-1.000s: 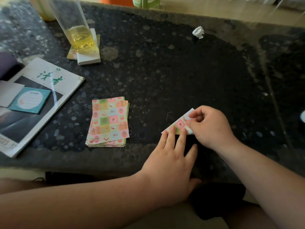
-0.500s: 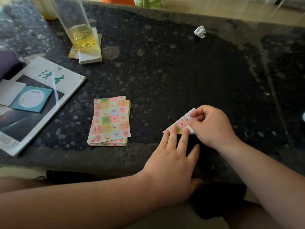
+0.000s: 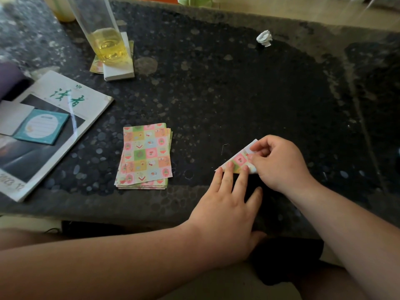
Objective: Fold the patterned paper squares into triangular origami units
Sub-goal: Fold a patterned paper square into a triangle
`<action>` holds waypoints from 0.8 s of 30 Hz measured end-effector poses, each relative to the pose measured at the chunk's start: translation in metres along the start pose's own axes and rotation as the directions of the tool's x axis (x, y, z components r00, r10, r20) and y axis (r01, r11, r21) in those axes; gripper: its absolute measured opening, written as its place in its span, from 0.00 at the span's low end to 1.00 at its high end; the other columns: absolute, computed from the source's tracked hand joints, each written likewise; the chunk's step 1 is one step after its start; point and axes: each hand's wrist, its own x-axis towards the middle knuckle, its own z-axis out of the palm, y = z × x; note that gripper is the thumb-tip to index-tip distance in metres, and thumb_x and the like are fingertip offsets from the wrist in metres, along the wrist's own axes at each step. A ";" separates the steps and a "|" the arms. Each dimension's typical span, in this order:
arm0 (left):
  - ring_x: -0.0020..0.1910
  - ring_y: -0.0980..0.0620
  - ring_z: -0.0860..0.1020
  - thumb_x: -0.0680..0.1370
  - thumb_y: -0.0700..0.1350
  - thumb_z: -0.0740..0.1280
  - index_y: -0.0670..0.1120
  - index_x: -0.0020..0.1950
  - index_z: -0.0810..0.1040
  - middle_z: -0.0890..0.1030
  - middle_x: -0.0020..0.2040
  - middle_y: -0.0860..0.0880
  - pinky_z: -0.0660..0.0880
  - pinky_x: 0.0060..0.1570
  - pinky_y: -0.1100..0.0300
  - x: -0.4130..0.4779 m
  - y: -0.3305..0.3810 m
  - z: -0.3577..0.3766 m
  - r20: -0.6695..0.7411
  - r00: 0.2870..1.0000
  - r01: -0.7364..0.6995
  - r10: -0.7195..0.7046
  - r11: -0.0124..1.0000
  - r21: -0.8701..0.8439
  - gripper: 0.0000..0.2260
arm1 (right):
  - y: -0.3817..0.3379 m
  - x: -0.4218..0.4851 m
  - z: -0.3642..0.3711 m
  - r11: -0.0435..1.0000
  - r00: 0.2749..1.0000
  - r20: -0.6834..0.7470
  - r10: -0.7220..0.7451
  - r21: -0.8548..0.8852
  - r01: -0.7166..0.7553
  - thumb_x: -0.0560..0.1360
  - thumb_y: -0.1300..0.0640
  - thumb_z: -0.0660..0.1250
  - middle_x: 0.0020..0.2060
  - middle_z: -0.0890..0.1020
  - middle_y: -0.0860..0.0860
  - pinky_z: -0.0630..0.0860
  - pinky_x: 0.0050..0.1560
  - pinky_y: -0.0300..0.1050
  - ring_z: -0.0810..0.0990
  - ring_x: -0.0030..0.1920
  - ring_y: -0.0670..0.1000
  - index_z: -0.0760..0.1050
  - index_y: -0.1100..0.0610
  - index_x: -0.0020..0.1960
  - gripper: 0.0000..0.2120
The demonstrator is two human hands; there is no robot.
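A folded piece of patterned paper point(image 3: 239, 159) lies on the dark stone table point(image 3: 216, 94) near its front edge. My left hand point(image 3: 229, 204) lies flat with straight fingertips pressing the paper's lower edge. My right hand point(image 3: 279, 163) has curled fingers and pinches the paper's right end, hiding that part. A stack of patterned paper squares point(image 3: 146, 155) sits to the left of both hands.
A tall glass of yellow liquid point(image 3: 104, 33) stands on a white pad point(image 3: 120, 66) at the back left. A magazine point(image 3: 43, 128) with a teal card point(image 3: 41, 126) lies at the left edge. A crumpled white scrap point(image 3: 264, 38) sits at the back.
Both hands stay on the folded paper with almost no movement. My left fingertips have shifted slightly along its lower edge.
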 end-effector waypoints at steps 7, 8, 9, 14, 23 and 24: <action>0.79 0.28 0.39 0.82 0.66 0.53 0.46 0.83 0.48 0.42 0.81 0.33 0.42 0.77 0.33 0.001 -0.001 -0.002 0.001 1.000 -0.007 0.007 1.000 0.007 0.37 | 0.000 0.000 0.001 1.000 1.000 -0.009 0.001 0.001 -0.001 0.79 0.60 0.71 0.49 0.82 0.46 0.72 0.39 0.34 0.81 0.52 0.48 0.77 0.46 0.48 0.09; 0.79 0.28 0.39 0.82 0.66 0.53 0.46 0.83 0.48 0.41 0.81 0.33 0.42 0.77 0.33 0.001 -0.001 -0.002 0.002 1.000 -0.008 0.008 1.000 0.008 0.37 | 0.000 0.000 0.001 1.000 1.000 -0.010 0.001 0.001 -0.001 0.79 0.60 0.71 0.49 0.82 0.46 0.72 0.39 0.34 0.81 0.52 0.48 0.76 0.46 0.48 0.09; 0.79 0.28 0.39 0.82 0.66 0.53 0.46 0.83 0.48 0.41 0.81 0.33 0.42 0.77 0.33 0.001 -0.001 -0.002 0.003 1.000 -0.008 0.008 1.000 0.011 0.37 | 0.000 0.000 0.001 1.000 1.000 -0.012 0.000 0.000 0.000 0.79 0.60 0.71 0.48 0.81 0.46 0.72 0.39 0.34 0.81 0.52 0.48 0.76 0.46 0.48 0.09; 0.79 0.28 0.41 0.82 0.66 0.53 0.46 0.83 0.48 0.43 0.81 0.33 0.44 0.77 0.33 0.002 -0.001 -0.001 -0.007 1.000 -0.003 0.004 1.000 0.012 0.37 | 0.000 -0.001 0.002 1.000 1.000 -0.022 -0.009 -0.013 0.009 0.79 0.60 0.70 0.44 0.79 0.41 0.73 0.39 0.34 0.80 0.49 0.45 0.76 0.45 0.48 0.09; 0.79 0.28 0.40 0.82 0.66 0.52 0.46 0.83 0.46 0.41 0.80 0.31 0.43 0.77 0.34 0.003 0.000 -0.002 0.002 1.000 0.001 -0.002 1.000 0.025 0.37 | 0.001 0.000 0.002 1.000 0.999 -0.031 -0.015 -0.002 0.015 0.79 0.60 0.70 0.43 0.79 0.41 0.72 0.39 0.34 0.80 0.47 0.44 0.76 0.46 0.48 0.09; 0.79 0.28 0.40 0.82 0.66 0.52 0.47 0.83 0.46 0.41 0.80 0.31 0.43 0.77 0.34 0.003 0.000 -0.001 0.001 1.000 0.001 -0.001 1.000 0.028 0.37 | 0.001 0.000 0.002 1.000 1.000 -0.029 -0.012 0.001 0.012 0.79 0.60 0.70 0.43 0.79 0.41 0.72 0.39 0.35 0.80 0.48 0.45 0.77 0.46 0.48 0.09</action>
